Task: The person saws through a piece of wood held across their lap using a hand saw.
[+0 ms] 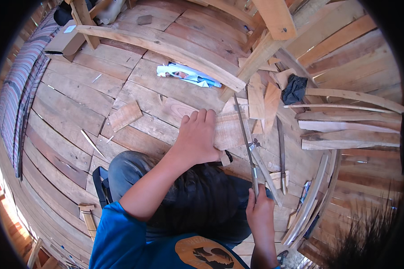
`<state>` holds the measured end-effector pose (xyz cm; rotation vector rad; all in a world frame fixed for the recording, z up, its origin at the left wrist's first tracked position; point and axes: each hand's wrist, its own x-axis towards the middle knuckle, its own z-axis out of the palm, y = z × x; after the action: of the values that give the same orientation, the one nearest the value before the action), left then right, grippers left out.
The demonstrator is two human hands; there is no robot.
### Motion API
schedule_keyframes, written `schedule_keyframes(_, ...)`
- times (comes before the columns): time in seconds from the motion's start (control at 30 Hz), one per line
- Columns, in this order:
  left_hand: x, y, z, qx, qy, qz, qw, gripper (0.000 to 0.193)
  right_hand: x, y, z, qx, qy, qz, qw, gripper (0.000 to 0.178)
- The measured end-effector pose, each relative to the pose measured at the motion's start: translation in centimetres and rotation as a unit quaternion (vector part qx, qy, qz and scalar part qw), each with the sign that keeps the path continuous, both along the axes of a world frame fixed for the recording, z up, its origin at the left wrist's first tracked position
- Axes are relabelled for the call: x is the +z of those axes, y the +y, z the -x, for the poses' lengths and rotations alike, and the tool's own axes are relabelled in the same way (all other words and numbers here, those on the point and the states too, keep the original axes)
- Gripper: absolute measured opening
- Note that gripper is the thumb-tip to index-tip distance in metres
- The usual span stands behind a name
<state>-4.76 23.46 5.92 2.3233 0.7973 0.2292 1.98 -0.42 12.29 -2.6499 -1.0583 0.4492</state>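
My left hand point(195, 139) grips a short, pale wooden board point(232, 130), its fingers bent over the far side and its thumb by the near edge. In my right hand point(260, 210) is the handle of a machete point(243, 123); its long, narrow blade points away from me and crosses over the board's right side. Just right of the blade lies a wooden-handled tool point(267, 170) with a small dark metal head, its kind unclear. A second machete point(281, 143) rests on the floor farther right.
A long wooden beam point(166, 51) crosses ahead, meeting an upright frame point(267, 49). Wood offcuts point(125, 115), a crumpled printed sheet point(188, 75) and a black bag point(294, 88) lie around. Stacked planks point(350, 140) stand right; a cardboard box point(65, 42) and striped cloth point(23, 89) are left.
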Motion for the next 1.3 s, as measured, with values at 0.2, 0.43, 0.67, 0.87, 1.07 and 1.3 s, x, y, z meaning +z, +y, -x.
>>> schedule_keyframes(0.2, 0.0, -0.8, 0.0, -0.043, -0.020, 0.014, 0.999, 0.077, 1.1, 0.4, 0.1, -0.033, 0.000, 0.018, 0.999, 0.019)
schedule_keyframes(0.43, 0.4, 1.5, 0.5, 0.048, -0.012, 0.007, 0.999, 0.074, 0.9, 1.7, 0.2, 0.004, -0.013, 0.007, 1.000, 0.015)
schedule_keyframes(0.67, 0.2, -1.4, 0.1, -0.042, -0.034, 0.006, 0.999, 0.075, 0.9, 1.8, 0.5, -0.046, 0.005, 0.010, 0.999, 0.015)
schedule_keyframes(0.87, 0.4, 1.2, 1.0, 0.023, -0.034, 0.017, 0.999, 0.074, 1.4, 1.0, 0.9, -0.016, -0.034, 0.028, 0.999, 0.016)
schedule_keyframes(1.07, 1.0, 1.0, 1.0, 0.020, -0.052, 0.006, 0.998, 0.072, 1.4, 0.9, 0.9, -0.020, -0.038, 0.016, 0.999, 0.016)
schedule_keyframes(1.3, 1.8, 0.9, 1.4, 0.017, -0.038, 0.035, 0.999, 0.075, 2.7, 0.9, 1.0, -0.038, -0.035, 0.029, 0.998, 0.015)
